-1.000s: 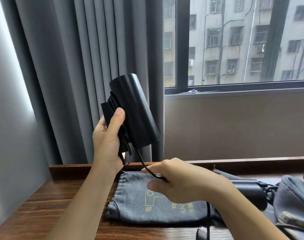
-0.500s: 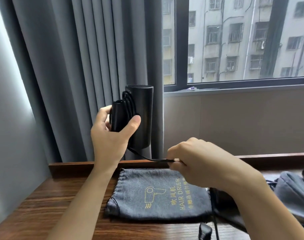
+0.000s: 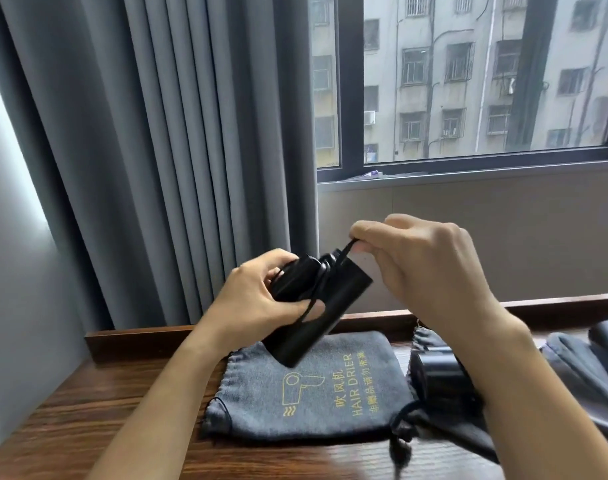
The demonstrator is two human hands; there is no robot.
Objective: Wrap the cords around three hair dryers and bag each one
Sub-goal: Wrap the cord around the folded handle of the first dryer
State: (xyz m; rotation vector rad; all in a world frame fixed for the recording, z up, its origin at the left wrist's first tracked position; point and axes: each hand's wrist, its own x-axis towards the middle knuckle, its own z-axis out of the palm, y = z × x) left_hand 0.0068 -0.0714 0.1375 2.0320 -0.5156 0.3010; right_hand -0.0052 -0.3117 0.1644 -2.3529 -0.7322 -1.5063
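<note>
A dark wooden desk (image 3: 87, 420) fills the lower frame, with a flat grey fabric drawstring bag (image 3: 309, 386) at lower centre. Above it, mid-frame, the left hand (image 3: 261, 299) grips a black cylindrical folded hair dryer (image 3: 316, 306), tilted. The right hand (image 3: 420, 265) pinches the thin black cord (image 3: 344, 252) at the dryer's upper end. Wrapping looks nearly done; next the cord end likely needs tucking, then bagging.
</note>
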